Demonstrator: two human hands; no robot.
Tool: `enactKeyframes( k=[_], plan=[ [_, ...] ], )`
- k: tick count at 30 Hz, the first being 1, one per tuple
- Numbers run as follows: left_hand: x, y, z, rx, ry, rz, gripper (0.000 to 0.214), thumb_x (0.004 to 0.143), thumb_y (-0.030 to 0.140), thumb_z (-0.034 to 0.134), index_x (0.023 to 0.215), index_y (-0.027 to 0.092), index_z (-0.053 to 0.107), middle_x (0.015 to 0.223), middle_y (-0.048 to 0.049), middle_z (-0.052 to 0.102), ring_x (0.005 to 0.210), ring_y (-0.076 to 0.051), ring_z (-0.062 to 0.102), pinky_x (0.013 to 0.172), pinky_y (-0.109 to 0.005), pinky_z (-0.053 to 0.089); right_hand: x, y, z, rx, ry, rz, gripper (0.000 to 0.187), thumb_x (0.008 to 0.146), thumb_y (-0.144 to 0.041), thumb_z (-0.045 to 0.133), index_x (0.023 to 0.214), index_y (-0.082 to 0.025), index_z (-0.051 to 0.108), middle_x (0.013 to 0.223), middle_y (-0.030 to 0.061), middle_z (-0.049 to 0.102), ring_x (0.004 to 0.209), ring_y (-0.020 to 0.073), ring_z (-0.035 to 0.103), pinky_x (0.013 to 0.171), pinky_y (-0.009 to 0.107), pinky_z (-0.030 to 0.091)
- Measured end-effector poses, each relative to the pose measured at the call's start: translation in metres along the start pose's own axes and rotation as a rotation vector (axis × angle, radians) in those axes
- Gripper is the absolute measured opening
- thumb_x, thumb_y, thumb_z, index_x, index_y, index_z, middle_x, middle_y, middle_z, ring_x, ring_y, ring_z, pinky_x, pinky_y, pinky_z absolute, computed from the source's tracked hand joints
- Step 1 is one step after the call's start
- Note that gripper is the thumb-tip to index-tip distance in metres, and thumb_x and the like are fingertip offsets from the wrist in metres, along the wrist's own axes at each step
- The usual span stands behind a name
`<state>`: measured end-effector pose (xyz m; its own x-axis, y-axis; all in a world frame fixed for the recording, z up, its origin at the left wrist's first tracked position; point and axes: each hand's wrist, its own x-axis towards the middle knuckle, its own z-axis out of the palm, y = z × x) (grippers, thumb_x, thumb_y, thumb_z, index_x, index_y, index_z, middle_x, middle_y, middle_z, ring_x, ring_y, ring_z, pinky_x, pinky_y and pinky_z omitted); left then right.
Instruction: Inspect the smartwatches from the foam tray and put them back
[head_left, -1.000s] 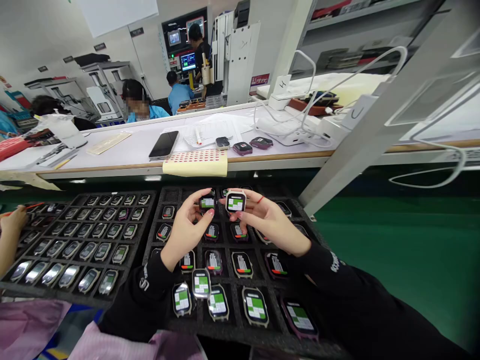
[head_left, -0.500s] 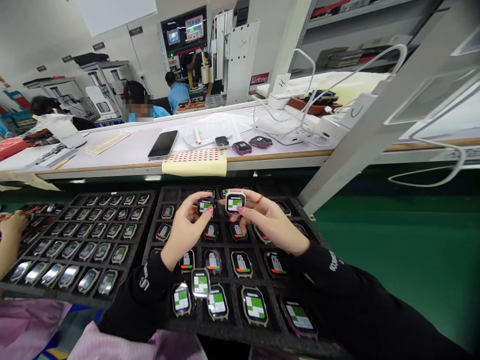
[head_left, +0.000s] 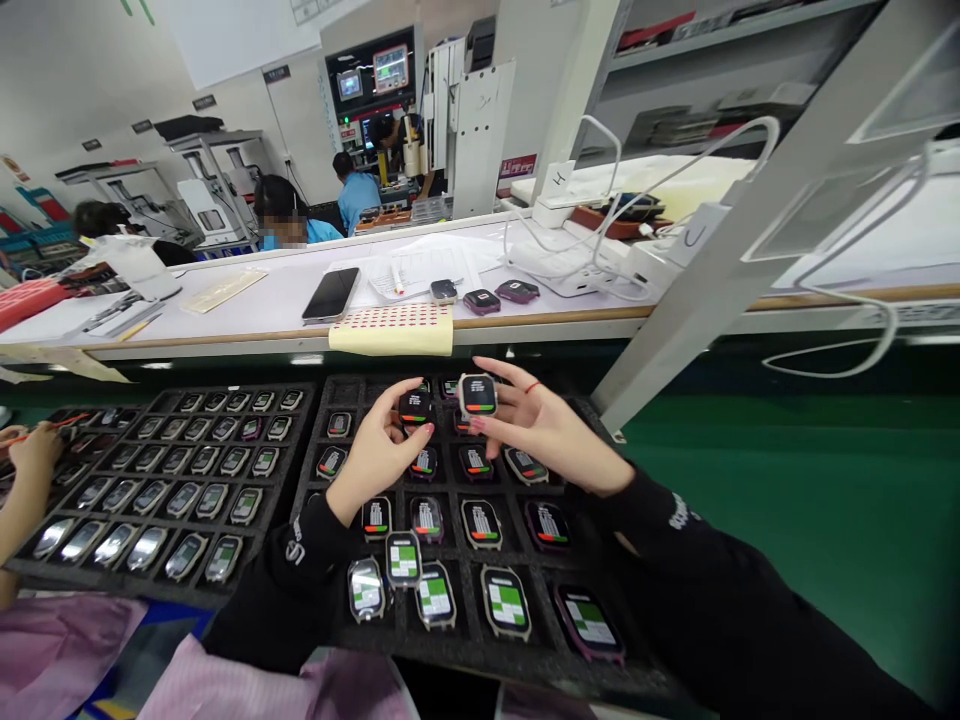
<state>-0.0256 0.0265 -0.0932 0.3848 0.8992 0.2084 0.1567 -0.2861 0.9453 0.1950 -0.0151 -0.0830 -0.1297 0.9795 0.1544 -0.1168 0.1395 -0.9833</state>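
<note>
My left hand (head_left: 379, 455) pinches a dark smartwatch body (head_left: 413, 406) over the far rows of a black foam tray (head_left: 652, 680). My right hand (head_left: 536, 425) holds a light-rimmed smartwatch body (head_left: 477, 395) between thumb and fingers, its screen dark with a red and green bar. Both watches sit side by side just above the tray. The tray's cells hold several watch bodies; those in the near row, such as one (head_left: 507, 602), show green screens, and those in the middle row show white text with red and green bars.
A second foam tray (head_left: 296, 455) of watch bodies lies to the left, where another person's hand (head_left: 30, 455) reaches in. Behind it runs a bench with a phone (head_left: 331, 294), a yellow sheet of red dots (head_left: 392, 328), loose watches, and white cables. A slanted metal post (head_left: 720, 250) stands at right.
The screen of the watch in my right hand changed from green blocks to a dark list with a red-green bar. My right fingers spread wider. The view shifted slightly.
</note>
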Motion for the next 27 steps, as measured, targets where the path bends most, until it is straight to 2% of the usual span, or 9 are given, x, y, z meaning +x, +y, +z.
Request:
enactKeyframes(
  k=[2, 4, 6, 8, 9, 12, 17, 23, 27],
  plan=[
    [0.008, -0.001, -0.007, 0.129, -0.037, -0.026, 0.064, 0.089, 0.021, 0.063, 0.149, 0.020, 0.042, 0.117, -0.0088, 0.068, 0.092, -0.015, 0.066, 0.071, -0.023, 0.053, 0.000, -0.006, -0.019, -0.080, 0.024, 0.015, 0.090, 0.074, -0.046, 0.087, 0.150, -0.021, 0.045, 0.119, 0.0114, 0.065, 0.079, 0.0177, 0.065, 0.061, 0.030, 0.061],
    [0.018, -0.001, -0.017, 0.348, -0.074, -0.055, 0.067, 0.092, 0.021, 0.060, 0.154, 0.018, 0.036, 0.113, -0.0087, 0.070, 0.086, -0.015, 0.067, 0.072, -0.025, 0.054, 0.001, -0.008, -0.044, -0.228, 0.041, 0.053, 0.087, 0.076, -0.054, 0.083, 0.149, -0.021, 0.049, 0.107, 0.0091, 0.069, 0.069, 0.0159, 0.062, 0.063, 0.032, 0.060],
    [0.031, -0.003, -0.029, 0.532, -0.115, -0.078, 0.066, 0.090, 0.021, 0.064, 0.152, 0.019, 0.042, 0.104, -0.0071, 0.072, 0.081, -0.017, 0.067, 0.074, -0.028, 0.054, 0.007, -0.004, -0.072, -0.456, 0.046, 0.118, 0.086, 0.081, -0.057, 0.078, 0.153, -0.021, 0.046, 0.094, 0.0051, 0.069, 0.065, 0.0159, 0.061, 0.060, 0.031, 0.056],
    [0.048, -0.007, -0.040, 0.628, -0.159, -0.092, 0.062, 0.083, 0.019, 0.074, 0.143, 0.016, 0.055, 0.097, -0.0068, 0.073, 0.084, -0.020, 0.068, 0.082, -0.031, 0.055, 0.018, 0.005, -0.096, -0.767, 0.082, 0.219, 0.081, 0.088, -0.054, 0.070, 0.154, -0.016, 0.044, 0.084, 0.0031, 0.067, 0.066, 0.0171, 0.061, 0.057, 0.029, 0.052],
    [0.057, -0.010, -0.046, 0.678, -0.175, -0.102, 0.061, 0.081, 0.018, 0.076, 0.139, 0.015, 0.058, 0.097, -0.0077, 0.073, 0.088, -0.021, 0.068, 0.087, -0.034, 0.055, 0.024, 0.010, -0.107, -0.829, 0.087, 0.257, 0.080, 0.087, -0.047, 0.072, 0.153, -0.010, 0.045, 0.084, 0.0043, 0.068, 0.068, 0.0187, 0.062, 0.060, 0.030, 0.052],
    [0.085, -0.024, -0.057, 0.824, -0.165, -0.144, 0.055, 0.084, 0.021, 0.075, 0.136, 0.012, 0.058, 0.115, -0.0125, 0.069, 0.107, -0.026, 0.066, 0.102, -0.044, 0.051, 0.043, 0.024, -0.128, -0.964, 0.135, 0.317, 0.070, 0.085, -0.032, 0.077, 0.142, 0.001, 0.053, 0.083, 0.0075, 0.069, 0.077, 0.0231, 0.066, 0.071, 0.033, 0.055],
    [0.111, -0.040, -0.064, 0.955, -0.230, -0.203, 0.040, 0.093, 0.035, 0.068, 0.128, 0.016, 0.061, 0.136, -0.0122, 0.060, 0.126, -0.028, 0.057, 0.111, -0.053, 0.045, 0.062, 0.039, -0.136, -1.125, 0.135, 0.360, 0.032, 0.098, -0.032, 0.068, 0.122, -0.013, 0.064, 0.106, 0.0075, 0.068, 0.091, 0.0206, 0.068, 0.084, 0.039, 0.059],
    [0.110, -0.038, -0.076, 0.963, -0.356, -0.229, 0.051, 0.091, 0.046, 0.069, 0.131, 0.015, 0.061, 0.139, -0.0137, 0.059, 0.131, -0.029, 0.055, 0.114, -0.055, 0.042, 0.069, 0.043, -0.135, -1.237, 0.167, 0.290, 0.032, 0.100, -0.033, 0.065, 0.126, -0.016, 0.062, 0.128, 0.0113, 0.062, 0.112, 0.0252, 0.063, 0.097, 0.047, 0.055],
    [0.111, -0.038, -0.075, 0.933, -0.374, -0.213, 0.054, 0.095, 0.055, 0.060, 0.131, 0.015, 0.062, 0.136, -0.0137, 0.061, 0.123, -0.026, 0.060, 0.111, -0.051, 0.045, 0.077, 0.038, -0.126, -1.240, 0.145, 0.224, 0.028, 0.103, -0.036, 0.061, 0.124, -0.017, 0.064, 0.127, 0.0106, 0.063, 0.112, 0.0241, 0.063, 0.099, 0.046, 0.054]
  ],
)
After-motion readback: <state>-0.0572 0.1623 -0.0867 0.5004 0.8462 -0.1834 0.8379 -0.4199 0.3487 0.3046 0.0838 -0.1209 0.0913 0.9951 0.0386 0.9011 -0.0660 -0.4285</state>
